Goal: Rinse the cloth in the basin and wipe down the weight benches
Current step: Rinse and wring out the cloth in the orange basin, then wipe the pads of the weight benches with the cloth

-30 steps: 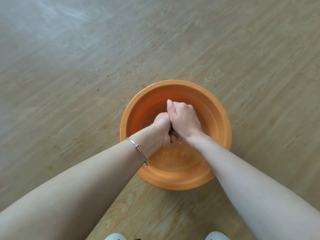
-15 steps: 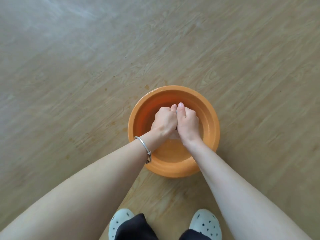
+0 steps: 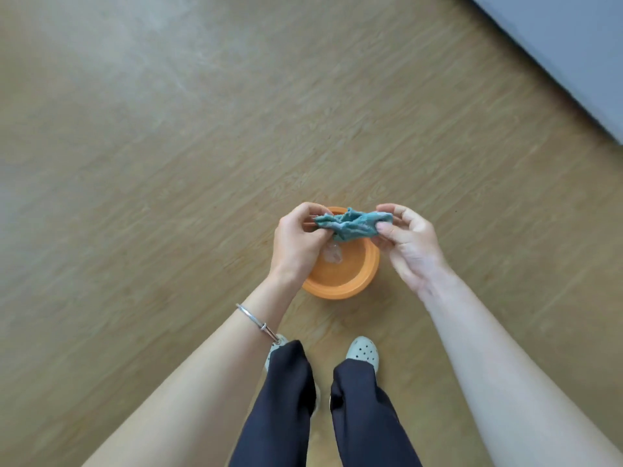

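Head cam is all I've got, looking straight down, so here's what I'm seeing. The cloth [image 3: 352,225] is a teal rag, scrunched up and wrinkly, stretched sideways between both hands. It's up in the air and lines up over the far side of the basin [image 3: 340,288] from this angle, so it's out of the water.

Left hand [image 3: 296,246] has its fingers curled in, pinching the left end of the cloth between thumb and fingertips. Right hand [image 3: 413,246] pinches the right end between thumb and forefinger, and its other fingers curve loosely behind, not around anything. Palms roughly face each other across the rag.

The basin is round, orange plastic, sitting on the wood-look floor [image 3: 161,170] just ahead of the feet. There's a pale glint in it [image 3: 332,256] that looks like water, though I can't tell how deep.

Other bits: a thin silver bracelet [image 3: 258,323] on the left wrist, dark trousers [image 3: 365,419], and pale clog shoes [image 3: 362,352] with holes in them. Top right corner has a strip of something grey-blue [image 3: 573,48] running diagonally, too blurry for me to say what it is.
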